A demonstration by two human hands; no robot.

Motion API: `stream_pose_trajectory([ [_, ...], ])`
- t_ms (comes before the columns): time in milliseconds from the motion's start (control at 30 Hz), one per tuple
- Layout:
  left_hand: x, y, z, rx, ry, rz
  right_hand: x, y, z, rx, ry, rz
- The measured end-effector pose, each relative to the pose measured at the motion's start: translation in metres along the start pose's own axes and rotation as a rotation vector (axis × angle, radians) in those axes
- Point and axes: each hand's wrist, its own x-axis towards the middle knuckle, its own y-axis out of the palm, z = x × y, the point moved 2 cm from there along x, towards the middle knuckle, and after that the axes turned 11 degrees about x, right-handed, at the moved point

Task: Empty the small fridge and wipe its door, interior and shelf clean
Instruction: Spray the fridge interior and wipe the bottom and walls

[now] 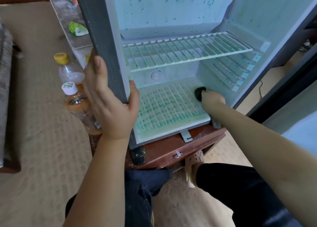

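Fridge point(171, 12) open, facing the person, standing on a brown wooden cabinet point(171, 146). Both hands at its lower half.

Left hand point(109, 103): wrapped round the front edge of the fridge's grey left wall, thumb on the outer side, fingers curled over onto the inner lip. Firm grip.

Right hand point(212, 98): reached inside to the rear right corner of the floor point(168, 106), fingers bunched round a dark cloth point(199, 92) and pressing it down on the liner. A tail of the cloth shows under the forearm at the floor's front edge.

Condition of the fridge: pale white-blue liner, nothing stored inside. Green flecks and smears scattered over the back wall and the upper recess. The floor between the two hands is ribbed and heavily stained green in a grid pattern, densest toward the front. A round moulded mark sits on the back wall above the floor.

Shelf point(185, 52): white wire, seated in the side rails above both hands, level, green tinge along many wires. More rails run down the right wall above the right hand.

Small metal bracket point(186, 136) juts from under the front edge, between the forearms.

Left of the left hand: two plastic bottles close together, a yellow-capped one point(68, 71) behind a white-capped one point(77, 103) holding orange liquid. Further off, a green packet point(78, 29).
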Motion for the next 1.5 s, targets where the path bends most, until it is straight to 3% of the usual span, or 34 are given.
stream_pose_trajectory([
  [300, -0.002, 0.010, 0.006, -0.066, 0.047, -0.021, 0.070, -0.021, 0.037, 0.101, -0.047, 0.023],
  [567, -0.003, 0.008, 0.002, -0.064, 0.017, -0.018, 0.070, 0.000, 0.050, 0.546, -0.267, 0.012],
  [667, -0.003, 0.009, 0.003, -0.101, 0.028, -0.009, 0.076, 0.001, 0.047, 0.717, -0.202, 0.081],
  [967, -0.002, 0.008, 0.006, -0.129, 0.037, -0.004, -0.009, 0.022, -0.005, 0.527, -0.378, -0.014],
  [1167, -0.005, 0.003, -0.001, -0.099, -0.063, 0.025, -0.084, 0.025, -0.021, 0.461, -0.314, -0.040],
  [1367, -0.005, 0.003, -0.005, -0.099, -0.070, 0.020, -0.115, -0.040, -0.027, 0.703, -0.258, -0.138],
  [1467, -0.006, 0.005, -0.004, -0.104, -0.067, 0.006, -0.142, -0.053, -0.024, 0.542, -0.356, -0.092],
  [1500, -0.007, 0.005, -0.004, -0.110, -0.073, 0.014, -0.149, -0.052, -0.024, 0.511, -0.387, -0.159],
])
